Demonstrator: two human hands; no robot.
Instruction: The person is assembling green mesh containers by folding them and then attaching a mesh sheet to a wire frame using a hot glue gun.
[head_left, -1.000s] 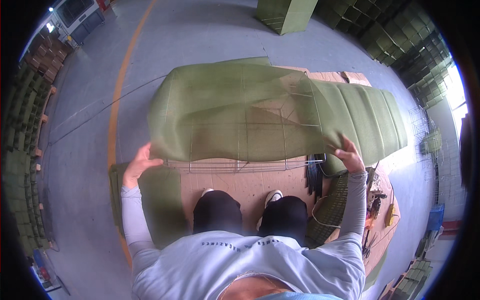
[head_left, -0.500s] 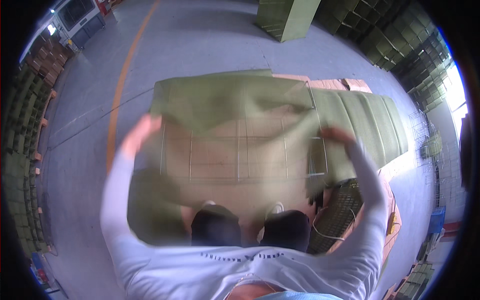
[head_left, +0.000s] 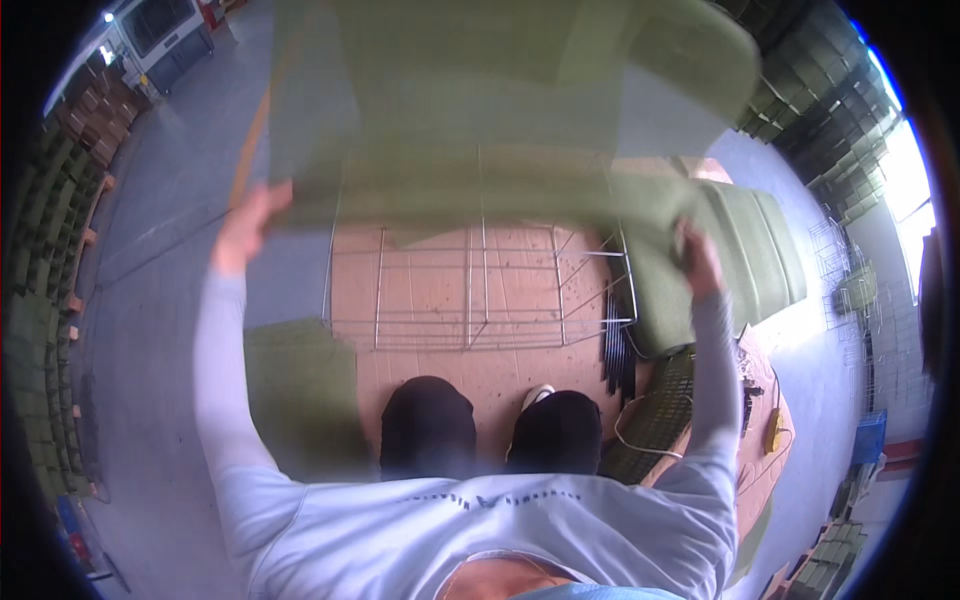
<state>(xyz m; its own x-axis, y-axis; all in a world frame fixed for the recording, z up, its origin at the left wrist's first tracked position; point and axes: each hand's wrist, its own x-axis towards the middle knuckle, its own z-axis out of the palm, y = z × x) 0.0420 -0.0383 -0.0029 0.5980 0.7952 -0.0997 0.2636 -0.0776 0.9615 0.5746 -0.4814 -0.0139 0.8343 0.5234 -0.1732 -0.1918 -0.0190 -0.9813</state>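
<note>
Mesh sheet, green, blurred: over the near wires a second earlier, since swung up across the far side, evidently unfastened there. Wire frame: near part bared, on cardboard. Right hand: fingers curled, apparently gripping the sheet's edge. Left hand: at the opposite edge; grip could not be told.

dark lettering, partly blurred, across the front of a pale shirt

My green sheet is blurred, its far end cut off, veiling the wire frame's far side.
</note>
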